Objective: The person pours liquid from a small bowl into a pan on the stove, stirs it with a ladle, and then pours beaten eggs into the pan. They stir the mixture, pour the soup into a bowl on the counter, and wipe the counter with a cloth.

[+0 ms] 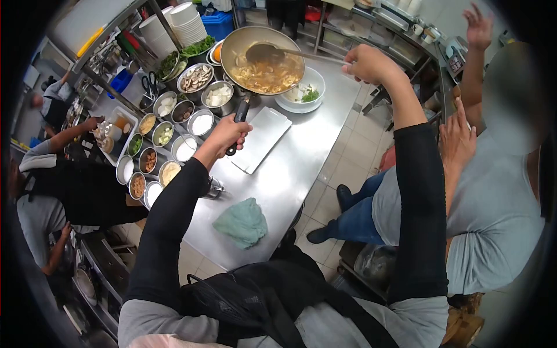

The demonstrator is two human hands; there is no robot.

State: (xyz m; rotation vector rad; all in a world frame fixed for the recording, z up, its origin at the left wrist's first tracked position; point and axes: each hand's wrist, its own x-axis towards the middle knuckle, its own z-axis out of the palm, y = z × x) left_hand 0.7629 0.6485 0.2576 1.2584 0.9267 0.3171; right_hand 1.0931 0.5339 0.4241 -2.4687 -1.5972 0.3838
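Observation:
My left hand [227, 138] is wrapped round the black handle of a wide pan [262, 60], which is tilted above the steel table. Brown sauce with pale pieces, perhaps mushrooms, lies in the pan. My right hand [371, 64] grips the end of a long metal ladle [307, 56], whose bowl rests inside the pan. Just below and right of the pan stands a white bowl [316, 87] on a plate, with pale food and green leaves in it. A white rectangular board or lid [261, 139] lies beside my left hand.
Several metal containers of ingredients [163, 133] crowd the left side of the steel table [272, 188]. A green cloth [241, 223] lies near its front edge. One person [476, 214] stands at the right, another [64, 191] at the left. Stacked white plates [187, 23] stand behind.

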